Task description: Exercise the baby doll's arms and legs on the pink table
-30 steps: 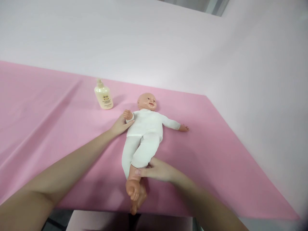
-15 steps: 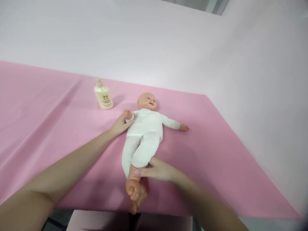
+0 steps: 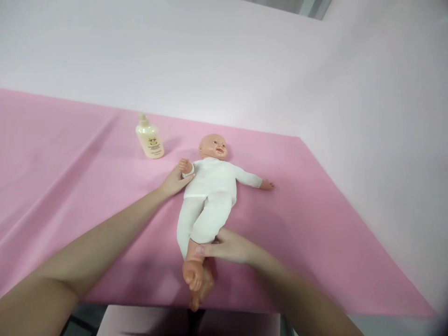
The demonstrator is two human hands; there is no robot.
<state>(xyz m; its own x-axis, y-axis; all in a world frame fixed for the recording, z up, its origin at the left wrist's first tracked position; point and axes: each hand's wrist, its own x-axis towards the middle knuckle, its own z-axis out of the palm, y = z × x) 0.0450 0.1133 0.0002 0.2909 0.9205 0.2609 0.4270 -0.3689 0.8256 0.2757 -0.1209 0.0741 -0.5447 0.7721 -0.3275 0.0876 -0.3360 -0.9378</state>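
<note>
Left hand (image 3: pixel 175 180) grips this plasticky doll (image 3: pixel 210 179) by the arm, right hand (image 3: pixel 228 245) its smooth shin; glossy, roundish bottle (image 3: pixel 150 142) at doll's 10 o'clock.

I record a doll (image 3: pixel 210 179), left hand (image 3: pixel 173 182) touching its arm, right hand (image 3: pixel 231 247) gripping its leg; a bottle (image 3: pixel 150 141) stands nearby.

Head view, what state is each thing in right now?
Doll: lying face up, dressed in white, lower legs crossed, feet bare.
Bottle: standing upright, apart from both hands.
Pink cloth: spread out, creased on the left.
Left hand: at the doll's raised arm, fingers partly hidden.
Right hand: gripping the doll's lower leg.
</note>
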